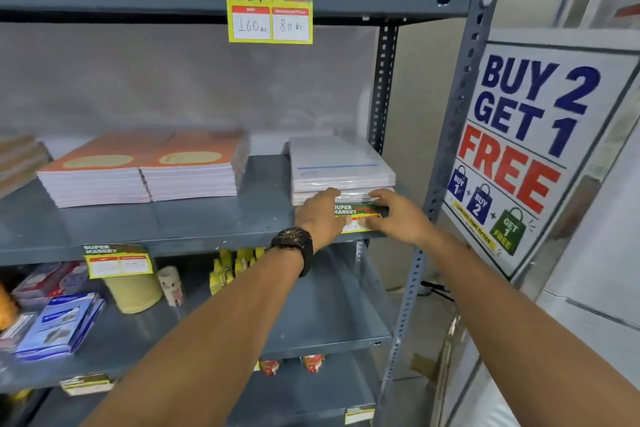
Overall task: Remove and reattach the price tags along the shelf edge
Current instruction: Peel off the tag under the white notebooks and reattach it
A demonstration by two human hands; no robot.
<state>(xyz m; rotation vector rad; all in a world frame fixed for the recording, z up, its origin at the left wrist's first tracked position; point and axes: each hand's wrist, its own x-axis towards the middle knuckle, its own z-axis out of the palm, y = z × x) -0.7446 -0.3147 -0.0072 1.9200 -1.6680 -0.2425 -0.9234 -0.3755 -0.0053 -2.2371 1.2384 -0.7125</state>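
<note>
A green, red and yellow price tag [360, 215] sits at the right end of the middle shelf's front edge [173, 248]. My left hand [320, 215], with a black watch on the wrist, covers the tag's left side. My right hand [398, 215] has its fingers on the tag's right side. Both hands grip or press the tag; whether it is stuck to the edge is hidden. A second tag [270, 9] hangs from the top shelf edge, and a third tag [117, 262] hangs at the left of the middle shelf edge.
A white notebook stack [341, 166] lies just behind the hands, with orange notebook stacks [145, 170] to its left. The grey perforated upright [450, 135] stands to the right, beside a "BUY 2 GET 1 FREE" poster [530, 149]. Tape rolls, glue bottles and blue packs fill the lower shelf.
</note>
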